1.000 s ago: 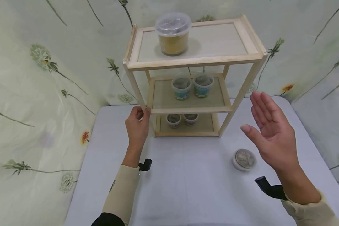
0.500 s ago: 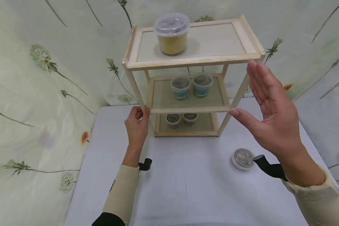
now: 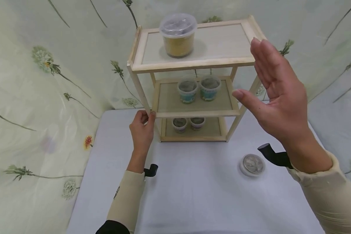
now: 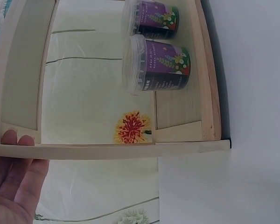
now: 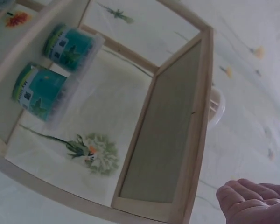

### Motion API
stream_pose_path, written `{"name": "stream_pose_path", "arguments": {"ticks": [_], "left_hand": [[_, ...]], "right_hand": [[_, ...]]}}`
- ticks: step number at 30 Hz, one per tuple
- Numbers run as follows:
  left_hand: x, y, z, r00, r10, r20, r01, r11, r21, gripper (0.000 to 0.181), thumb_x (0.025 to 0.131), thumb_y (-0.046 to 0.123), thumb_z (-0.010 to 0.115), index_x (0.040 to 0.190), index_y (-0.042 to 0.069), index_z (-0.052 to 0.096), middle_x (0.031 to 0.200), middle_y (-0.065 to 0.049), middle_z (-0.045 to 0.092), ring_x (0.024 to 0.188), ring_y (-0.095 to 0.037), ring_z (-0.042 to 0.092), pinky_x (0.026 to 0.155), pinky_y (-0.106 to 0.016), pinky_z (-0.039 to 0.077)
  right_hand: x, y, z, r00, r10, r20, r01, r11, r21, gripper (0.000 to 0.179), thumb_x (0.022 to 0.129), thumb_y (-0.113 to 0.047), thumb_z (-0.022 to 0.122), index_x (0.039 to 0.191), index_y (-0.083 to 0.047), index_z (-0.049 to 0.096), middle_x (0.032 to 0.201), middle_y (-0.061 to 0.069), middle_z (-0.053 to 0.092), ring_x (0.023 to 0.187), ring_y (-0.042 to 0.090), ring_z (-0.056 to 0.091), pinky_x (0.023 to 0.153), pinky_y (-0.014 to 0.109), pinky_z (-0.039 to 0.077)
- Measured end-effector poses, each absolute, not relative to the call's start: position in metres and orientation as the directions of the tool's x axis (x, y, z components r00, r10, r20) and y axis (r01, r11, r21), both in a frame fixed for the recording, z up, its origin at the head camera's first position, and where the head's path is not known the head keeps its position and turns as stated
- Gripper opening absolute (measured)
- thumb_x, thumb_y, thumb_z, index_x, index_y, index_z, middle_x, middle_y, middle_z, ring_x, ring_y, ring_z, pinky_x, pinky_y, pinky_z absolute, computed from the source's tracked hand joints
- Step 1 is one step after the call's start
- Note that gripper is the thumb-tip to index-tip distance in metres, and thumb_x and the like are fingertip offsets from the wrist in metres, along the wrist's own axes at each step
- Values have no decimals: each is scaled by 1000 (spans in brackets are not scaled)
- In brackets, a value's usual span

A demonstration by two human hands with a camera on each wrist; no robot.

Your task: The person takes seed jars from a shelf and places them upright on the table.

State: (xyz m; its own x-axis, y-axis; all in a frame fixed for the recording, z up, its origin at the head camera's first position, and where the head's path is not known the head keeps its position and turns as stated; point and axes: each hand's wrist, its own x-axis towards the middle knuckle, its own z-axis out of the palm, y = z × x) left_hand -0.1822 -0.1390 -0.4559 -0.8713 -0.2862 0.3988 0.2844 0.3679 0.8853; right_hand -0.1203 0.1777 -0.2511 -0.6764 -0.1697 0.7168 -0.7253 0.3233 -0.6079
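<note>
tabletop [image 3: 193, 201], white all over, bears everything: at its far side a three-tier wooden rack [image 3: 193, 64] stands upright and looks fully assembled. the left hand [image 3: 142, 130] grips its left front post [image 3: 138, 86] beside the middle shelf [image 3: 168, 97], probably to steady it. the right hand [image 3: 280, 94] is free of any object, fingers straight and raised, palm turned toward the rack. a lidded tub [image 3: 179, 44] with a yellow lower part sits on the top shelf [image 3: 228, 39], left of centre. two teal cups [image 3: 188, 92] stand side by side on the middle shelf, and two purple cups [image 4: 156, 65] on the bottom shelf [image 3: 212, 132]. so every shelf appears to be in use; a loose cup [image 3: 252, 164], on the tabletop near the right forearm, seems the only vessel off the rack.

as for what is hidden, the right hand covers part of the right front post [image 3: 235, 123] and the top shelf's near corner; the right wrist view shows that hand apart from the wood but cut off. the middle shelf's front edge hides part of the purple cups from above, and the loose cup's side is hard to make out.
</note>
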Motion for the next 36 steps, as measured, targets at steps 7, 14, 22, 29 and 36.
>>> {"name": "stream_pose_path", "arguments": {"ticks": [7,14,22,29,36], "left_hand": [[-182,-137,-454,-879,-288,380,267,363,892,23,103,23,69,110,2,68,107,-12,78,104,-22,75,89,-46,60],[-183,-137,-455,-878,-289,382,270,359,893,22,103,22,69,110,2,68,106,-12,78,104,-22,75,89,-48,60],[-184,-139,-460,-875,-301,379,254,381,889,22,103,24,70,108,3,68,106,-11,78,102,-20,75,87,-46,60],[-184,-139,-457,-878,-300,374,253,372,893,22,102,24,71,109,3,68,106,-11,78,102,-21,75,86,-46,61],[-183,-138,-455,-881,-297,368,253,360,898,23,103,24,70,109,3,69,106,-11,78,102,-21,75,86,-44,61]], "right_hand": [[-139,170,-246,-651,-128,748,-736,349,-581,79,85,19,74,155,9,38,160,15,46,151,24,39,122,38,32],[-158,172,-244,-592,-236,770,-763,472,-442,78,93,7,74,159,5,33,164,11,40,152,20,36,121,34,32],[-166,161,-231,-748,-141,649,-631,453,-629,77,94,7,72,160,1,34,164,7,41,151,12,37,121,29,30],[-177,158,-228,-774,-139,618,-599,478,-642,77,95,0,74,161,-2,34,165,4,40,151,10,36,121,26,29],[-186,151,-221,-818,-152,555,-543,525,-655,81,96,-10,76,164,-9,31,167,-2,36,151,4,33,121,23,26]]}}
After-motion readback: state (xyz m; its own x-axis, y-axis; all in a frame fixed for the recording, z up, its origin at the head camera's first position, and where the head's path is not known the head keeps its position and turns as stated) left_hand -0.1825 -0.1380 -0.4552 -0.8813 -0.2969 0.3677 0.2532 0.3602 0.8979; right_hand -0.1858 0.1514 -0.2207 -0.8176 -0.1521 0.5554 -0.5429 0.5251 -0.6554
